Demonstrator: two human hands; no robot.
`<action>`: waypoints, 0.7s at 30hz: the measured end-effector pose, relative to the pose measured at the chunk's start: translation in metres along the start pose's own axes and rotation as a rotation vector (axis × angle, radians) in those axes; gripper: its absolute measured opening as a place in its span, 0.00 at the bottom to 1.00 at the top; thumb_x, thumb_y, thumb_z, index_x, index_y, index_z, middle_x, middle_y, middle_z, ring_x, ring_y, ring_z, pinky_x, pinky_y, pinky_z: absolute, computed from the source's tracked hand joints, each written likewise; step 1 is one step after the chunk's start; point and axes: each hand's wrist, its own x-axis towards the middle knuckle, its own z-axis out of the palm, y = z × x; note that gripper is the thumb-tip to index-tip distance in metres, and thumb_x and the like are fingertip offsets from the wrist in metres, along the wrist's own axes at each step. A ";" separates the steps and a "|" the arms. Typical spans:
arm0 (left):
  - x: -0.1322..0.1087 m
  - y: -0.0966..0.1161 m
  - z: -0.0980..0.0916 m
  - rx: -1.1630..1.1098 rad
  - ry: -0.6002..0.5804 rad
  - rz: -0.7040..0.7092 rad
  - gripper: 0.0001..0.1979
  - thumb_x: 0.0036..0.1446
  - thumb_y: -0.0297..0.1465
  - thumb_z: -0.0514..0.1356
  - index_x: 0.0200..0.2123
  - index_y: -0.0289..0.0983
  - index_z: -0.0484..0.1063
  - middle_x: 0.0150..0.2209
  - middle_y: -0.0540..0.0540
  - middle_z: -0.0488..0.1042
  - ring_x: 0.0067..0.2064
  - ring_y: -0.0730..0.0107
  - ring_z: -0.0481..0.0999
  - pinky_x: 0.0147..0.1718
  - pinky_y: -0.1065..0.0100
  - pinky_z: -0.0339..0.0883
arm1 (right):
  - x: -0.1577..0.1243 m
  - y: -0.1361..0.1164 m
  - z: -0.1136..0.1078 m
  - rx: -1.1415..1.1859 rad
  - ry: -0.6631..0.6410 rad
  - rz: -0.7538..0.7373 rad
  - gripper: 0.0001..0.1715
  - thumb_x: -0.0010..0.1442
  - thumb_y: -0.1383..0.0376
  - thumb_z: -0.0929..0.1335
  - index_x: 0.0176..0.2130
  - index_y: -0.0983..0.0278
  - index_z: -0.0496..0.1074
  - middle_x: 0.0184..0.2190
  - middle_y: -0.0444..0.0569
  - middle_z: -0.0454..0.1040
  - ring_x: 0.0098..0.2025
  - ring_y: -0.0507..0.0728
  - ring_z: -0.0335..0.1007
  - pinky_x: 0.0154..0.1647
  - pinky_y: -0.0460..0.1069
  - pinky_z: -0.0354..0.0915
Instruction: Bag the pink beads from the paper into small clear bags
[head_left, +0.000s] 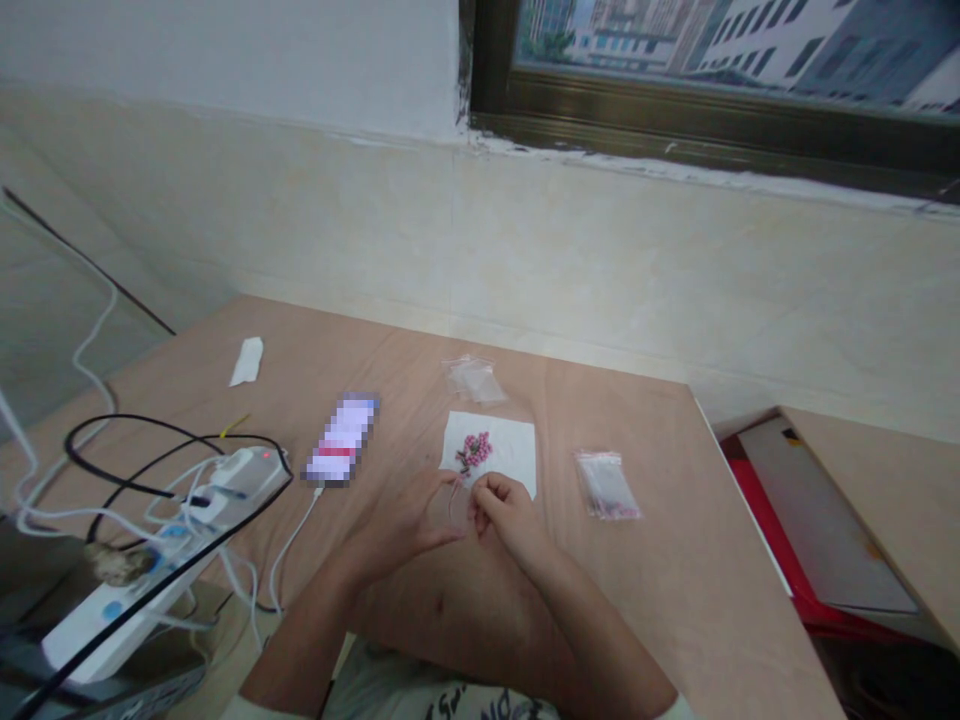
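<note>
My left hand curves, thumb and fingers apart, around what looks like a small clear plastic bag. Close against the bag's right side, my right hand is closed in a pinch; whatever sits between its fingertips is too small to make out. Just beyond both hands lies a white sheet of paper, carrying a little heap of pink bead-like pieces with darker stems or bits. Behind the paper are flat clear zip bags. To the right, a stack of filled-looking clear bags rests on the table.
A phone on a charging cable lies left of the paper on the wooden table. Farther left, a white power strip sits among tangled cables. A white scrap lies at the back. A red-edged box stands right.
</note>
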 end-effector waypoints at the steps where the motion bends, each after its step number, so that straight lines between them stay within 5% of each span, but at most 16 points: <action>1: 0.002 -0.004 0.001 0.019 0.040 -0.002 0.24 0.46 0.35 0.57 0.48 0.40 0.56 0.47 0.46 0.64 0.50 0.65 0.62 0.50 0.60 0.56 | 0.004 0.002 -0.002 0.037 -0.028 0.002 0.08 0.46 0.63 0.58 0.19 0.63 0.58 0.13 0.40 0.62 0.13 0.47 0.54 0.14 0.43 0.54; 4: 0.010 -0.017 0.001 0.070 0.119 -0.018 0.21 0.48 0.35 0.55 0.47 0.38 0.58 0.46 0.44 0.66 0.49 0.65 0.63 0.48 0.59 0.57 | 0.024 0.016 -0.012 -0.042 0.099 -0.055 0.09 0.48 0.61 0.59 0.23 0.63 0.60 0.18 0.41 0.64 0.15 0.48 0.55 0.16 0.44 0.55; 8: 0.019 -0.032 -0.004 0.156 0.151 -0.043 0.21 0.47 0.37 0.55 0.46 0.37 0.60 0.46 0.43 0.67 0.48 0.62 0.64 0.48 0.58 0.57 | 0.058 0.039 -0.033 -0.486 0.423 -0.206 0.06 0.47 0.65 0.62 0.28 0.65 0.64 0.26 0.47 0.66 0.26 0.52 0.61 0.28 0.47 0.59; 12: 0.024 -0.042 -0.005 0.221 0.155 -0.066 0.21 0.48 0.36 0.55 0.45 0.37 0.60 0.44 0.43 0.67 0.47 0.61 0.64 0.47 0.58 0.57 | 0.075 0.051 -0.042 -0.699 0.376 -0.228 0.05 0.47 0.69 0.62 0.28 0.66 0.66 0.28 0.50 0.66 0.32 0.54 0.62 0.34 0.48 0.58; 21: 0.029 -0.044 -0.001 0.260 0.093 -0.074 0.21 0.48 0.37 0.55 0.45 0.35 0.60 0.45 0.41 0.67 0.48 0.60 0.63 0.48 0.58 0.54 | 0.075 0.049 -0.044 -0.712 0.354 -0.218 0.04 0.48 0.71 0.61 0.27 0.66 0.65 0.28 0.49 0.66 0.32 0.53 0.61 0.33 0.47 0.58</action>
